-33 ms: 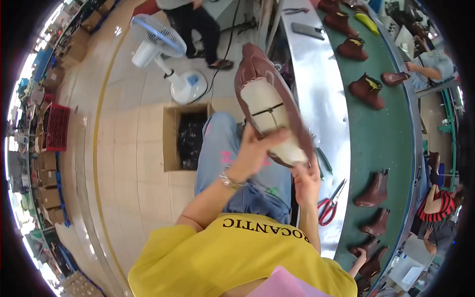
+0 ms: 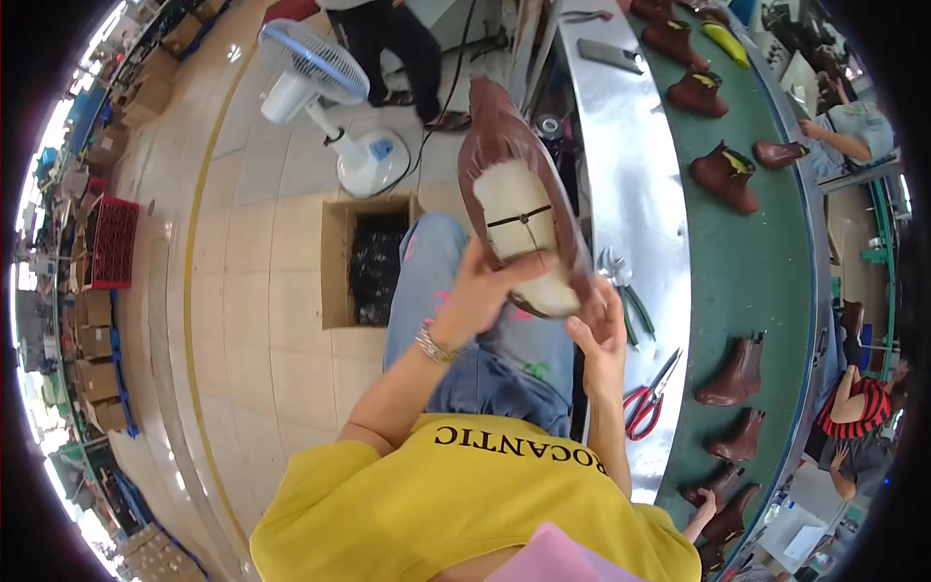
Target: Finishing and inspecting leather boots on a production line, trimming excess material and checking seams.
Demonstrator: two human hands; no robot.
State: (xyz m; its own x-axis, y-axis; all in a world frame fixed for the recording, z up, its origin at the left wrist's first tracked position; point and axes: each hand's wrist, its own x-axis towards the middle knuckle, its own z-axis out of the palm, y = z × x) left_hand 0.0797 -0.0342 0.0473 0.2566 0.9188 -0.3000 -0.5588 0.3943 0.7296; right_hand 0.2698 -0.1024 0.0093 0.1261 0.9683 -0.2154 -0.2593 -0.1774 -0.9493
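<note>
A reddish-brown leather boot upper [image 2: 499,131] is tilted in front of me above my lap, its underside facing up. Within its leather edges lies a pale insole [image 2: 514,194] crossed by a thin black strip. My left hand [image 2: 480,291], with a metal bracelet at the wrist, is closed around the lower part of the upper, thumb across the insole. Close to its lower right edge is my right hand [image 2: 603,335], fingers bent and thumb apart from them. Whether its fingertips touch the leather is hard to make out.
On the metal bench at right lie red-handled scissors [image 2: 645,407], green-handled pliers [image 2: 630,306] and a dark phone-like slab [image 2: 609,55]. Beyond, a green belt [image 2: 722,281] carries several brown boots. A fan [image 2: 373,160] and an open carton [image 2: 335,267] stand at left. Other people work nearby.
The boot upper has turned slightly, its underside facing me more. My right thumb and fingers have parted from their closed grip at its lower edge, and my left hand has shifted slightly left.
</note>
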